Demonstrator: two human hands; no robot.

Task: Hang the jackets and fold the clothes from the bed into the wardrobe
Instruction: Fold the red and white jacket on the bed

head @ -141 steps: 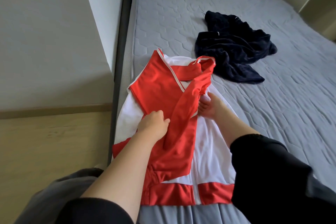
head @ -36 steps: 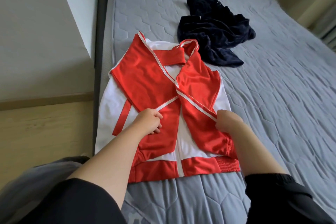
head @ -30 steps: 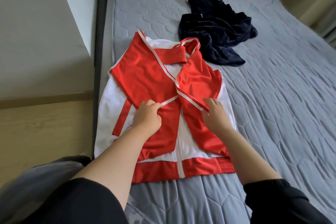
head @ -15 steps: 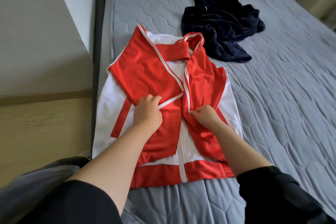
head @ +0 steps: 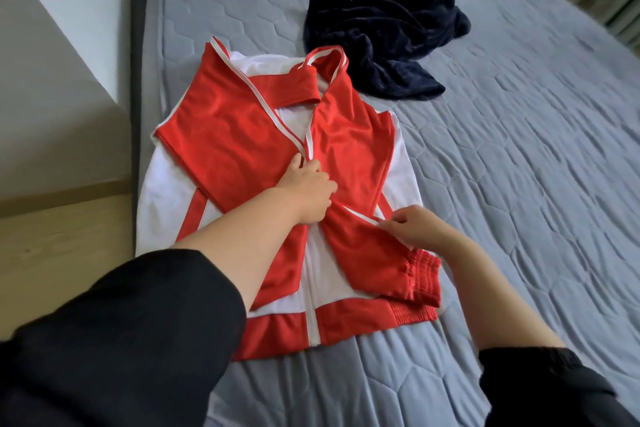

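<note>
Right fingers point(head: 398, 221) pinched on the thin white piping of a red sleeve point(head: 374, 253), right hand point(head: 420, 229) just above the sleeve's ribbed, gathered cuff point(head: 420, 282). Left fingers point(head: 308, 168) curled down on the cloth at the middle of the jacket point(head: 242, 135), where the two folded-in sleeves meet; whether gripping or only pressing, cannot tell, since the tips are tucked under. Left hand point(head: 310, 192) knuckles-up over the white zip line point(head: 313, 288).

Jacket flat, front up, on the near left part of the bed point(head: 519, 166), smooth and faintly shiny, red sleeves over a white body, both sleeves laid slantwise across the chest in a rough V. White piping along each sleeve edge. Red collar point(head: 298, 85) folded at the top, rimmed in white. Broad red hem band point(head: 346, 326) at the near end, ribbed and puckered at its right corner, split by the white zip. Narrow red stripe point(head: 192, 217) slanting on the white left side.

Beyond the collar, to the right and just beside it, a navy garment point(head: 381, 28), plush and velvety, crumpled in a loose heap with deep folds. Bed cover grey, quilted in a hexagon stitch, lightly wrinkled toward the right. Dark padded bed frame point(head: 138, 45) along the left edge. Black sleeves point(head: 138, 322) pushed up both forearms.
</note>
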